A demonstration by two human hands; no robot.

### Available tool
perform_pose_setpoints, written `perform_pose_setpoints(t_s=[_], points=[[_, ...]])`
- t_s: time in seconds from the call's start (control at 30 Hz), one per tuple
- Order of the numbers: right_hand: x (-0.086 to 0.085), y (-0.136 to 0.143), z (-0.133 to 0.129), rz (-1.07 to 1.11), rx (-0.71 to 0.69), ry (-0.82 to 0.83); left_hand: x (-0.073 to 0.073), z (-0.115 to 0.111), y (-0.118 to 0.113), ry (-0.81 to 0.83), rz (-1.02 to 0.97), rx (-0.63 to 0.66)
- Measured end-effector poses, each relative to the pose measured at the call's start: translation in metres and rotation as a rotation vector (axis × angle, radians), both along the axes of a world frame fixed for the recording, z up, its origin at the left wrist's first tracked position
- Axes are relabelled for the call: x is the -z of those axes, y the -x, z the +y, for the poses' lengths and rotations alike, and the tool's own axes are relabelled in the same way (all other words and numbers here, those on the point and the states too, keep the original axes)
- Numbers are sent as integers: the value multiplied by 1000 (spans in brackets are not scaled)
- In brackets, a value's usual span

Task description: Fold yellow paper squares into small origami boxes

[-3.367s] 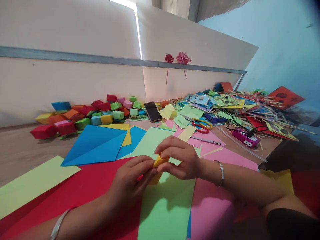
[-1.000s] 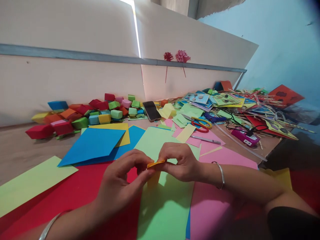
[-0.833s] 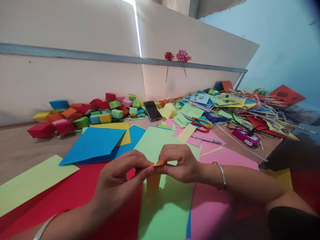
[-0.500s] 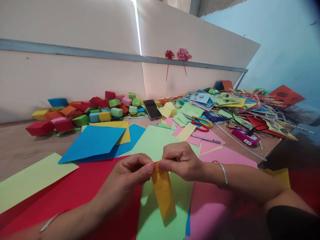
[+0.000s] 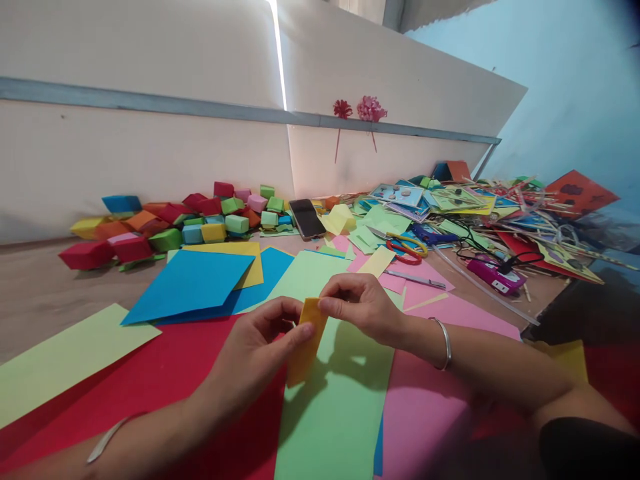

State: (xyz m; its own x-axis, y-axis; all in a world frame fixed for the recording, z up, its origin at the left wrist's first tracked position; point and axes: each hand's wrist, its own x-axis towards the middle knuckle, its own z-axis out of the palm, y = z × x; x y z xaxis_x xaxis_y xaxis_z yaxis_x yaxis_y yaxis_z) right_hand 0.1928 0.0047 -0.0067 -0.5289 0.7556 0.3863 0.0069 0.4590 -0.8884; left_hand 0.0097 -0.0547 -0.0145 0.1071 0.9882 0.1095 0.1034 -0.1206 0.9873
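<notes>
A narrow yellow paper strip is held between both hands above a light green sheet. My left hand pinches its left edge, thumb in front and fingers behind. With thumb and fingers, my right hand grips the strip's upper right corner. The lower end of the strip hangs free, tilted to the left. A red sheet lies under my left forearm, and a pink sheet lies under my right forearm.
Coloured paper boxes are piled at the back left. Behind the hands lie a phone, scissors and a cutter. A purple power socket sits at the right. Blue folded paper lies left.
The yellow strip has swung its lower end from right to left and sits a little higher. My left thumb now lies across its front, and my right hand has risen slightly.
</notes>
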Motion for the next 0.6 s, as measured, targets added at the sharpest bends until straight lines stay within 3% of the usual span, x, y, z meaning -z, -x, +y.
perform_pose_setpoints(t_s=[0.13,0.27,0.37,0.43,0.47,0.5,0.6], points=[[4,0,-1,-87,173,-493,1,7,3,-459,344,-122],[7,1,-5,-283,245,-958,0,13,11,-960,767,-196],[6,1,-4,-309,306,-940,0,12,19,-1227,880,-382],[5,1,0,-211,382,-769,1,10,22,-1349,819,-321],[4,0,2,-161,431,-706,3,10,21,-1342,765,-208],[3,-1,4,-122,477,-689,4,10,20,-1228,707,-73],[3,-3,6,-113,529,-949,10,14,11,-505,415,106]])
